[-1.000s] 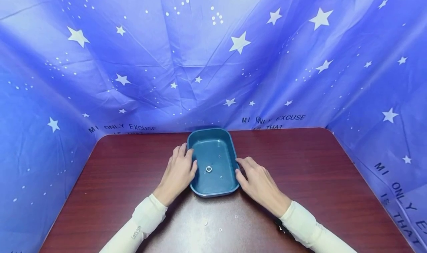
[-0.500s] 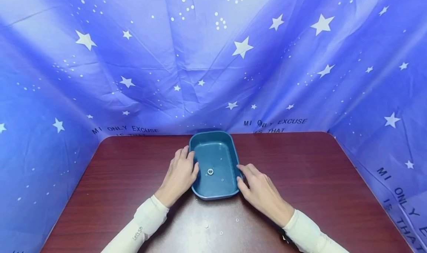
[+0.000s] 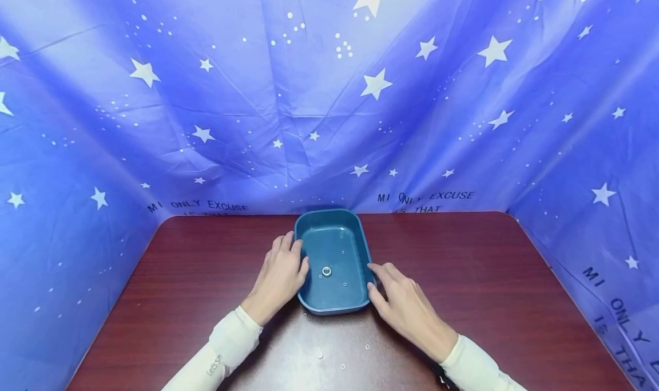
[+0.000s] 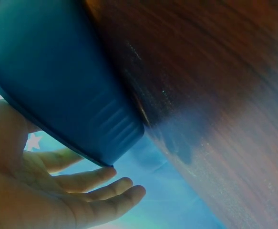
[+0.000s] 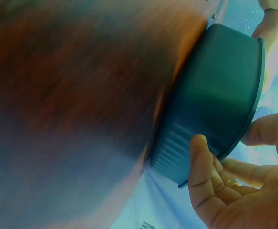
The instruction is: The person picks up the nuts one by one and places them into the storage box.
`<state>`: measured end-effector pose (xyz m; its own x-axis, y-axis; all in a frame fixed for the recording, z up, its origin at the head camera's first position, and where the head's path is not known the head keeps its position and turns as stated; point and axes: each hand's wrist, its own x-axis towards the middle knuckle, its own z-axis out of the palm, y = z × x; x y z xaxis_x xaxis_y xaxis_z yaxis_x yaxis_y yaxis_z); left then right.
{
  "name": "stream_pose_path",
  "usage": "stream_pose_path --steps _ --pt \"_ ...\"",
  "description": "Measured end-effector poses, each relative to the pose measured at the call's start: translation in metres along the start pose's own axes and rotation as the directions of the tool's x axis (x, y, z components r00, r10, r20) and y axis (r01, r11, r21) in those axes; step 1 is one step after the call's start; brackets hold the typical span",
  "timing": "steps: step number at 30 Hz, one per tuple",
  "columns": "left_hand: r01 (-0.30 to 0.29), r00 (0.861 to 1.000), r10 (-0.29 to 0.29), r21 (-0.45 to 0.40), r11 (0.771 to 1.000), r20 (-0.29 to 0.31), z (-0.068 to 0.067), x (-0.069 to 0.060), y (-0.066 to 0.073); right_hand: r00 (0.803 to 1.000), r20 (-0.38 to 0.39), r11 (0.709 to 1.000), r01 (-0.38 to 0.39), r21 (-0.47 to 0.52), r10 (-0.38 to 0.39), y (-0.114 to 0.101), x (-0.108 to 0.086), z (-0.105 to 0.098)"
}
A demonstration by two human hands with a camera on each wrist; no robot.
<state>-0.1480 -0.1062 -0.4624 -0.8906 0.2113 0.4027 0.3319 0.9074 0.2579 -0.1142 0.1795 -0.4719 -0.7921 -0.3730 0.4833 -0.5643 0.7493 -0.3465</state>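
Observation:
A deep blue-green tray (image 3: 333, 311) with rounded corners stands upright on the table, near its back edge. My left hand (image 3: 277, 281) holds the tray's left side, thumb and index finger over the rim. At the right side my right hand (image 3: 412, 311) grips the rim, with thumb and index fingertips at its top and other fingers against the outer wall in the right wrist view. On the tray's floor lie a larger silver ring-shaped piece (image 3: 326, 271), perhaps a nut, and a few tiny pieces like washers or nuts (image 3: 345, 284).
Several small pale pieces (image 3: 320, 355) lie loose on the dark red wooden table (image 3: 463, 265) in front of the tray, and one (image 3: 305, 315) sits close to its front wall. A blue star-patterned curtain (image 3: 329, 93) surrounds the table's back and sides.
The head view has tilted slightly, so everything sits a little lower and further right in it. Both hands stay at the tray, and the pieces keep their places.

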Motion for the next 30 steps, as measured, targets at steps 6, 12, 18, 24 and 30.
stream_pose_path --steps 6,12,18,24,30 --pt "0.015 1.0 -0.015 0.002 1.0 -0.003 0.001 -0.003 -0.002 1.0 0.02 1.0 0.001 0.021 -0.002 -0.002 -0.002 0.002" --pt "0.012 1.0 -0.012 -0.013 1.0 0.027 0.001 -0.002 0.0 1.0 0.026 1.0 -0.008 0.029 0.007 -0.003 -0.007 -0.001" --pt "0.019 0.999 -0.018 -0.022 1.0 0.05 0.001 0.001 0.001 0.999 0.042 0.999 -0.009 0.037 0.008 -0.003 -0.008 -0.004" --pt "0.012 0.998 -0.012 -0.009 1.0 0.054 -0.002 0.008 -0.001 0.999 0.042 0.999 -0.01 0.048 0.008 -0.003 -0.005 -0.007" --pt "0.027 0.996 -0.026 -0.006 1.0 0.081 -0.002 0.002 -0.001 0.998 0.056 0.998 -0.006 0.061 0.003 -0.005 -0.011 -0.006"
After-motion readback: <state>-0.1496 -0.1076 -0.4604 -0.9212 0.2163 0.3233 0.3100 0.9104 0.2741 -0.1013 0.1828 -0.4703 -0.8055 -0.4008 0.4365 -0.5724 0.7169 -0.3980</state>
